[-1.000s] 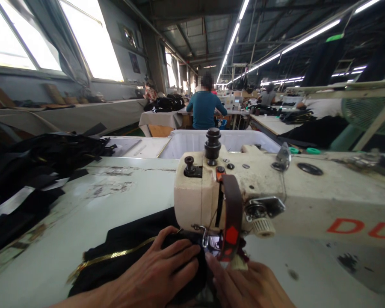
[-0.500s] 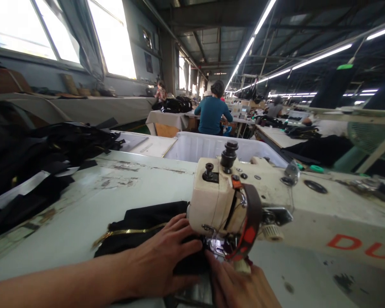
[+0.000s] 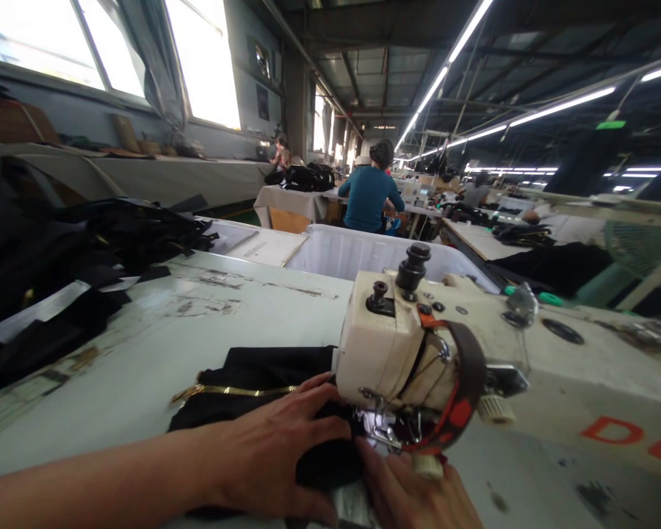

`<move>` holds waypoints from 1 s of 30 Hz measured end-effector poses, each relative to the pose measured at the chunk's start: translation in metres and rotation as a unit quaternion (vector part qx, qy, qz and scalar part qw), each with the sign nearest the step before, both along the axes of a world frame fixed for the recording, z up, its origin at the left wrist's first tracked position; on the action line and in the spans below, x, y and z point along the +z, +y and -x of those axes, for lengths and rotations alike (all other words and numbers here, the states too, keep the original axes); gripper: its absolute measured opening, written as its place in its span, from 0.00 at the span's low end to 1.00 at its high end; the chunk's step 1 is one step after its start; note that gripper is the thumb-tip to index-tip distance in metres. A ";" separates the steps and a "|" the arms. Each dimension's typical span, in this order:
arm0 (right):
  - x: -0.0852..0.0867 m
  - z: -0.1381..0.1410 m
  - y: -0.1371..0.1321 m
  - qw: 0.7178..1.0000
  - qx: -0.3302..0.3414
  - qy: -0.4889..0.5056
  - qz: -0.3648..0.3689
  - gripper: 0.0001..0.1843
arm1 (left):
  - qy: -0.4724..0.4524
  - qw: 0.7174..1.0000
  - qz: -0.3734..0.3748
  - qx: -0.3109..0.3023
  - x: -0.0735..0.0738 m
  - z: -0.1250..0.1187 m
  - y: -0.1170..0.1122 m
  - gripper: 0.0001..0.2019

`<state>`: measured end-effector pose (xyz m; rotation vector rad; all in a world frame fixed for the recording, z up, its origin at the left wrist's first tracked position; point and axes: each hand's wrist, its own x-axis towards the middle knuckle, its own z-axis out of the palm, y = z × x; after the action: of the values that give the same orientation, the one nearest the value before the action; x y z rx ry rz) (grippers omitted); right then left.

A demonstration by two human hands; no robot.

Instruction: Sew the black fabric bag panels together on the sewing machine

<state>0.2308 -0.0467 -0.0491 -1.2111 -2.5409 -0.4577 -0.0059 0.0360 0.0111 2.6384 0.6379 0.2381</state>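
Black fabric (image 3: 264,367) with its gold zipper (image 3: 236,391) lies lower centre on the counter (image 3: 159,345), fed under the sewing machine (image 3: 413,353). My left hand (image 3: 275,455) presses flat, right hand (image 3: 413,492) guides beside the presser foot (image 3: 383,430); neither grip closes on anything. Most of the zipper, I'd say, remains unstitched.

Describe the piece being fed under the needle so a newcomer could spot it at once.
Start at the cream sewing machine on the pale table. Just left of its head, under the left hand, lies a black fabric piece. Unlike the black heap farther left, it carries a gold zipper.
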 end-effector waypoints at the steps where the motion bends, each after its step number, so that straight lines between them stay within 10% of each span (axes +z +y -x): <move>1: 0.001 0.000 0.000 1.000 0.003 -0.002 0.002 0.22 | -0.006 1.000 -0.003 -0.007 0.001 0.000 0.000 0.32; 30: 0.003 0.007 0.005 0.996 -0.012 0.016 -0.082 0.16 | -0.036 0.999 -0.014 -0.035 0.003 0.000 0.007 0.26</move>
<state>0.2237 -0.0416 -0.0466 -1.1792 -2.4110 -0.6327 -0.0062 0.0433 0.0140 2.6608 0.5206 0.3210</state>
